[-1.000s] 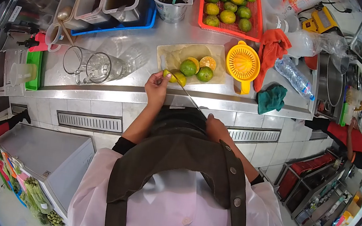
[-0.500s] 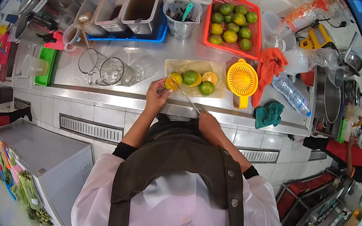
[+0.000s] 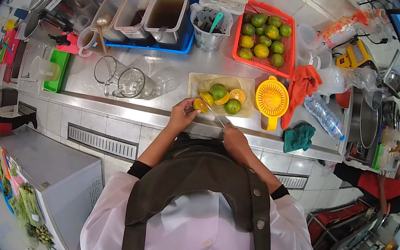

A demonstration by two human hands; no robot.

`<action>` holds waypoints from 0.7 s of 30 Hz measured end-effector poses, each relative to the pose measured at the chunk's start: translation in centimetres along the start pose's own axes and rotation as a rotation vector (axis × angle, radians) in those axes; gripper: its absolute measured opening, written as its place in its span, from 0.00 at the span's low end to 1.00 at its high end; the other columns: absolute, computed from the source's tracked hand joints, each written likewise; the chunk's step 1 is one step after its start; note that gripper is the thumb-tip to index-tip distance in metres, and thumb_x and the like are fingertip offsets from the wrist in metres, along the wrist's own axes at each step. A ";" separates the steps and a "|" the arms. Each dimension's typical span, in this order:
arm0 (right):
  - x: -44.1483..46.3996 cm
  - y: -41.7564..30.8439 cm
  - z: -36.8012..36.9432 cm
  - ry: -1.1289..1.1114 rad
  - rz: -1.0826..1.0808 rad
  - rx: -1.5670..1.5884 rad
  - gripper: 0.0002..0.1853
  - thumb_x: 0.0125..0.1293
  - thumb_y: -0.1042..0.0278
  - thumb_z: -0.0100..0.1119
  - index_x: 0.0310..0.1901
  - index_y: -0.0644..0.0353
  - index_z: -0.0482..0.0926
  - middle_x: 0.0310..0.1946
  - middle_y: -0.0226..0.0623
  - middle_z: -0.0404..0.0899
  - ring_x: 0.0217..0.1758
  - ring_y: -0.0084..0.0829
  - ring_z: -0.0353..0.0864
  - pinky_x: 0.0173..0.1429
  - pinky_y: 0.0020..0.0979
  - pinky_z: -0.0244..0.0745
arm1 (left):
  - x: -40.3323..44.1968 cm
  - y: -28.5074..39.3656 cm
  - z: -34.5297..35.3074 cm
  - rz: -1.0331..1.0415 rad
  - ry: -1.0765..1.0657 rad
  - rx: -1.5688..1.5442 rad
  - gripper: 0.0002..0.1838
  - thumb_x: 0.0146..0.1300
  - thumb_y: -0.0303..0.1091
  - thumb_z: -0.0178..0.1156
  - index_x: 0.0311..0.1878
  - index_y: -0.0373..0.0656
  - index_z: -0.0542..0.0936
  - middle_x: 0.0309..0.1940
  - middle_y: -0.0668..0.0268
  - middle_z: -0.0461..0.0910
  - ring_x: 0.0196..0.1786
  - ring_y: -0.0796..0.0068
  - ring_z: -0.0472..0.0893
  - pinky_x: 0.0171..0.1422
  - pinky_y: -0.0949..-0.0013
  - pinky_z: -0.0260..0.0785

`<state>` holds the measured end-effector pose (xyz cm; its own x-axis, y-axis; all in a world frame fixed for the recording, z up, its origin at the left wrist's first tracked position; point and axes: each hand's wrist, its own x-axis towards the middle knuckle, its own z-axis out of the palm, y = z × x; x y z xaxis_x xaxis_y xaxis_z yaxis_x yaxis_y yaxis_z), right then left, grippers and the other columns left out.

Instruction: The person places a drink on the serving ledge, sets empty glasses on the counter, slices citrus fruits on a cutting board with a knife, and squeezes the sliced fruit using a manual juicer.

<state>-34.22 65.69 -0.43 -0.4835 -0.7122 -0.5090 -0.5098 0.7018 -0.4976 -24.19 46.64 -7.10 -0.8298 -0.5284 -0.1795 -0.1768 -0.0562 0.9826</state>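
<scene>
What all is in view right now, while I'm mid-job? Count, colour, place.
Held citrus: 1, orange cut face, left fingers
Knife: 1, grey, right hand
Board: 1, pale, counter front
Green citrus: 2, on board
Orange cut faces: 2, on board
Juicer: 1, yellow, right of board
Basket: 1, red, counter back
Basket citrus: over ten, green-yellow
Cloths: 2, orange, green, right
Bottle: 1, clear, right
Mugs: 2, clear, left
Tubs: 3, clear, on blue tray
Jug: 1, translucent, beside tubs
Cabinet: 1, grey, floor left
Clutter: uncountable, mixed, edges
People: 2, red-black clothing, far sides
Left hand: 1
Right hand: 1
</scene>
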 end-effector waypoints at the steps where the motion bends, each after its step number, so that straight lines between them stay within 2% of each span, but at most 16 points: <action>1: 0.3 0.0 0.0 -0.005 0.001 -0.028 0.12 0.61 0.74 0.34 0.39 0.71 0.69 0.32 0.59 0.75 0.38 0.54 0.76 0.44 0.46 0.70 | 0.0 0.2 0.1 -0.002 0.016 -0.001 0.20 0.51 0.22 0.62 0.49 0.34 0.72 0.40 0.61 0.77 0.43 0.75 0.77 0.50 0.72 0.72; 7: 2.1 0.2 0.7 0.071 -0.039 -0.055 0.13 0.62 0.73 0.33 0.41 0.70 0.68 0.32 0.57 0.76 0.37 0.52 0.77 0.44 0.46 0.70 | 0.1 1.1 0.2 -0.074 0.002 0.026 0.20 0.53 0.24 0.62 0.50 0.34 0.71 0.42 0.62 0.76 0.46 0.75 0.76 0.52 0.71 0.71; 10: 4.0 -0.1 1.4 0.067 -0.022 -0.091 0.13 0.62 0.71 0.34 0.41 0.70 0.68 0.32 0.56 0.76 0.39 0.51 0.76 0.44 0.45 0.70 | 0.1 1.6 -0.1 -0.068 -0.071 0.148 0.20 0.53 0.24 0.62 0.50 0.34 0.71 0.41 0.62 0.76 0.46 0.75 0.76 0.51 0.72 0.71; 13: 4.8 -0.1 1.6 0.072 -0.048 -0.017 0.14 0.62 0.70 0.34 0.41 0.70 0.68 0.32 0.56 0.76 0.39 0.51 0.76 0.43 0.45 0.69 | -0.5 1.1 0.9 -0.046 -0.053 0.018 0.19 0.53 0.25 0.62 0.49 0.34 0.72 0.41 0.62 0.76 0.46 0.75 0.76 0.51 0.72 0.71; 19: 4.2 1.2 0.5 0.002 -0.076 0.088 0.14 0.64 0.63 0.43 0.42 0.67 0.66 0.30 0.60 0.74 0.37 0.56 0.74 0.41 0.48 0.67 | -0.7 2.7 0.0 -0.039 0.176 0.031 0.18 0.52 0.25 0.63 0.47 0.35 0.73 0.41 0.61 0.77 0.45 0.77 0.76 0.50 0.73 0.70; 20: 3.4 1.1 0.0 0.011 -0.065 0.148 0.15 0.63 0.60 0.46 0.42 0.66 0.66 0.30 0.61 0.74 0.37 0.57 0.74 0.41 0.49 0.66 | -0.7 2.4 -0.5 -0.003 0.160 0.076 0.18 0.51 0.25 0.63 0.47 0.35 0.74 0.42 0.61 0.77 0.45 0.76 0.76 0.50 0.73 0.71; 21: 2.2 -0.3 -1.8 -0.003 -0.048 0.118 0.15 0.63 0.61 0.47 0.41 0.67 0.66 0.30 0.62 0.73 0.37 0.58 0.73 0.41 0.49 0.66 | -0.5 1.7 -0.7 0.035 0.153 0.122 0.18 0.51 0.25 0.64 0.47 0.35 0.74 0.42 0.61 0.77 0.45 0.76 0.76 0.49 0.73 0.71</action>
<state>-36.43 63.90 -0.11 -0.4587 -0.7449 -0.4845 -0.4448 0.6645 -0.6005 -23.70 46.28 -5.29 -0.7479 -0.6514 -0.1274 -0.2202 0.0625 0.9734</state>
